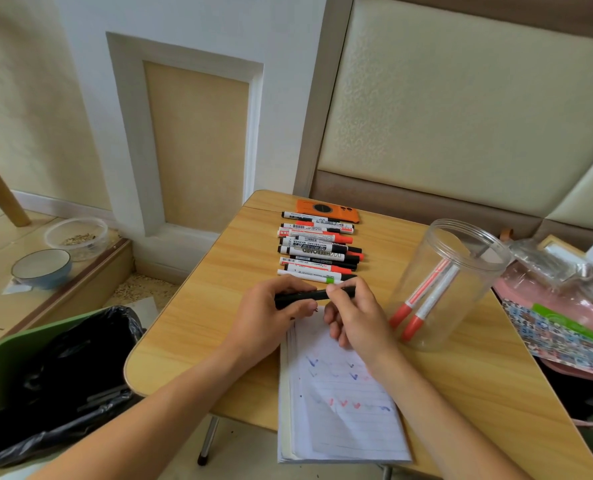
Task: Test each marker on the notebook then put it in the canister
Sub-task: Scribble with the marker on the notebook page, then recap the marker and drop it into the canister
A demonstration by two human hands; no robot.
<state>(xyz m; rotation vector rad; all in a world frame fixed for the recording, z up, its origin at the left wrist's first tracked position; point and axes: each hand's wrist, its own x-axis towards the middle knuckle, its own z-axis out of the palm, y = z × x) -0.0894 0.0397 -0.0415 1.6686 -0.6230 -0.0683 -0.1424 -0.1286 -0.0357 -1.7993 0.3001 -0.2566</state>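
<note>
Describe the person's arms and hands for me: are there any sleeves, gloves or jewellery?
Both forearms are bare as far as the picture shows, with no sleeve in view. The left hand and the right hand wear no gloves, and no ring, watch or bracelet shows on the fingers or wrists. The nails look short and unpainted.

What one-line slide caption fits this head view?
Both hands grip a black marker above the notebook.

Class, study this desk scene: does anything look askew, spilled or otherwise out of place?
Yes. The clear canister lies tipped on its side on the table, two red-capped markers inside. The notebook overhangs the table's near edge. On the floor to the left, granules look spilled.
</note>
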